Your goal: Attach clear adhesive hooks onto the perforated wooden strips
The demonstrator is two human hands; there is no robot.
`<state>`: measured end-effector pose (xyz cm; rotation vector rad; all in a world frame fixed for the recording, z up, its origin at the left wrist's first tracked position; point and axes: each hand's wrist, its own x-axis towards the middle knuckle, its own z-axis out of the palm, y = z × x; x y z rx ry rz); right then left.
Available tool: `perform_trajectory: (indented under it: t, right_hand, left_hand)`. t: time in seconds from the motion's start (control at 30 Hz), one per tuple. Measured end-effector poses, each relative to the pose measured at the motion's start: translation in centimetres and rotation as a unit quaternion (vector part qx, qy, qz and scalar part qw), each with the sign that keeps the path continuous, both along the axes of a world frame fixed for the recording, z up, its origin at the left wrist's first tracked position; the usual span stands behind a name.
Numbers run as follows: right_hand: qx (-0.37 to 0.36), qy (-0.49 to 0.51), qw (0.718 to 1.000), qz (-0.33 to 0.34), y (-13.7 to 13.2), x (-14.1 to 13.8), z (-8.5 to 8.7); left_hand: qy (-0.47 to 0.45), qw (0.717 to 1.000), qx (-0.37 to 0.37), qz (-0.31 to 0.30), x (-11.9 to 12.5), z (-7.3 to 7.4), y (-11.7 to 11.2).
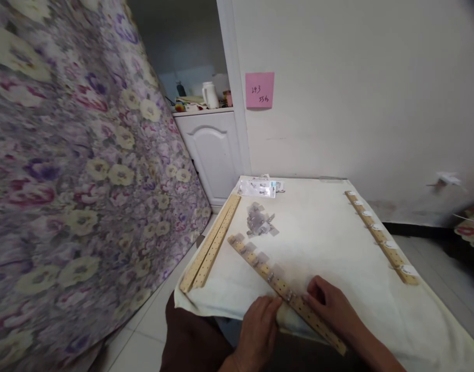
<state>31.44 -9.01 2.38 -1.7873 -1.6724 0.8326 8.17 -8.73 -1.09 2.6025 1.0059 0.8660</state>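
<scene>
A perforated wooden strip [270, 272] lies slanted across the near part of the table, its lower end at the front edge. Several small metal pieces with clear plastic tabs [273, 274] sit along its upper half. My left hand [259, 328] is closed at the strip's near side, fingertips against it by the lowest metal piece [288, 295]. On the other side, my right hand [330, 305] has its fingers curled and its thumb at the strip; whatever it may pinch is hidden. A loose pile of similar tabbed pieces [259, 219] lies beyond the strip.
Two more perforated wooden strips [213, 240] lie side by side along the left edge. Another strip [382, 237], fitted with several white-tabbed pieces, runs along the right edge. Clear packaging [258, 187] rests at the back of the cloth-covered table [318, 217]. A floral curtain [85, 170] hangs left.
</scene>
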Motion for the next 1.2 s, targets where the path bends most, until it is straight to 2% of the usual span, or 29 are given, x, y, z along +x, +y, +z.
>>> perform_trajectory:
  t: [0.13,0.33,0.47,0.57,0.97,1.1,1.2]
  right_hand:
    - [-0.006,-0.055,0.998,-0.009,-2.6,-0.7,0.3]
    - [0.079,-0.096,0.992,-0.030,-3.8,-2.1,-1.1]
    - [0.090,-0.095,0.991,-0.032,-3.7,-2.2,-2.2]
    - [0.105,-0.103,0.989,-0.034,-3.6,-2.3,-2.5]
    - [0.090,-0.128,0.987,-0.046,-1.9,-3.4,-1.7]
    - [0.079,-0.113,0.989,-0.048,-1.8,-3.4,-1.8]
    - [0.047,-0.066,0.997,-0.018,-1.9,-2.6,-1.5]
  left_hand:
    - [-0.032,0.998,0.033,0.032,-1.3,0.7,2.1]
    - [-0.014,0.992,-0.009,0.124,-2.4,1.1,4.6]
    - [0.001,0.989,-0.027,0.147,-2.3,0.8,4.6]
    - [0.008,0.988,-0.029,0.152,-2.3,0.6,4.5]
    - [0.037,0.984,0.041,0.167,-2.5,-0.2,4.4]
    - [0.052,0.983,0.030,0.174,-2.4,-0.1,4.4]
    - [0.063,0.981,0.023,0.180,-2.4,0.2,4.3]
